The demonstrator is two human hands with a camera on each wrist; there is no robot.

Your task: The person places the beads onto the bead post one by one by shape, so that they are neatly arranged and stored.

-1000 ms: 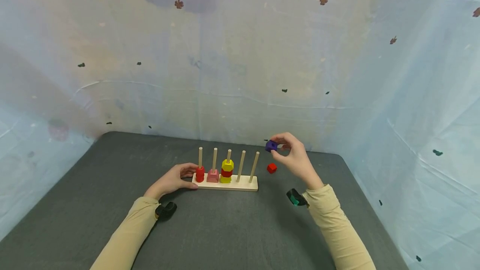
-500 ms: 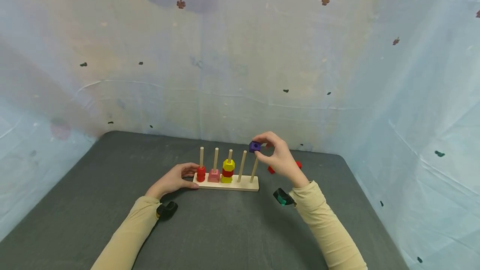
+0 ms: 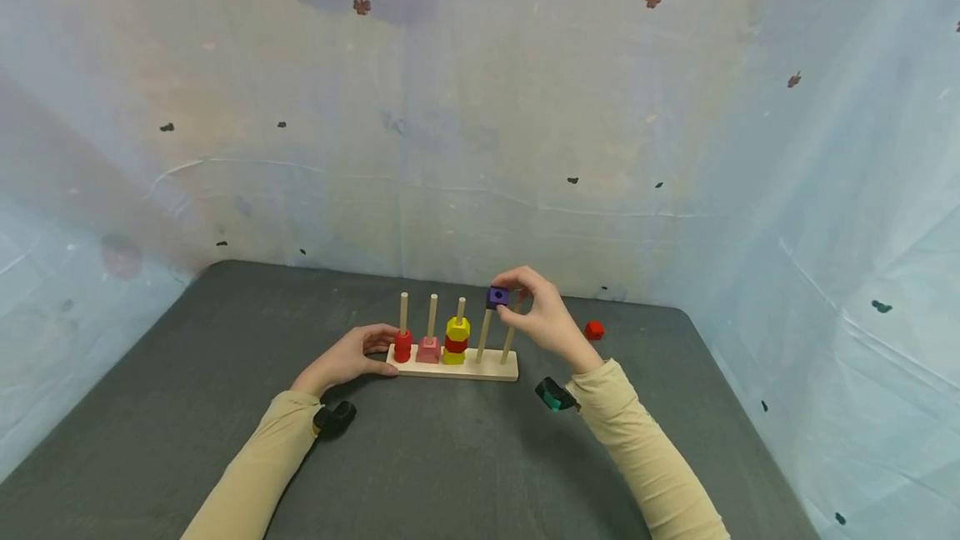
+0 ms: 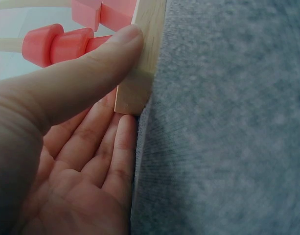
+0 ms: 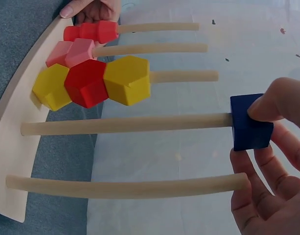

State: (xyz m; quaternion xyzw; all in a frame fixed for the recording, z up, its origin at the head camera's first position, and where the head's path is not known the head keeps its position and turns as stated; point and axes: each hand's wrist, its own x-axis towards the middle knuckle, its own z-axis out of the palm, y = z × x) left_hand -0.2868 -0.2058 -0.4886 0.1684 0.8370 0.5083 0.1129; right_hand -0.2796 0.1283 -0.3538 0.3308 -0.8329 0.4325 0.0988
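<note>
My right hand (image 3: 547, 319) pinches a purple block (image 3: 497, 297) between thumb and fingers. In the right wrist view the block (image 5: 252, 134) looks dark blue and sits right at the tip of the fourth peg (image 5: 130, 124), counted from the left. My left hand (image 3: 348, 362) grips the left end of the wooden peg board (image 3: 491, 370), thumb (image 4: 123, 41) along its front and fingers behind. Rounded red pieces (image 3: 402, 347) fill the bottom of the first peg. Pink blocks (image 5: 80, 53) are on the second. The third carries a yellow, red and yellow hexagon stack (image 3: 456, 347).
A red block (image 3: 594, 330) lies on the dark grey table (image 3: 420, 457), right of the board. The fifth peg (image 5: 125, 189) is bare and passes close to my right fingers. A patterned cloth (image 3: 480, 148) hangs behind the table.
My right hand has carried the purple block left, from beyond the board's right end to the fourth peg's tip. A nearer red block has become hidden behind that hand. My left hand stays put.
</note>
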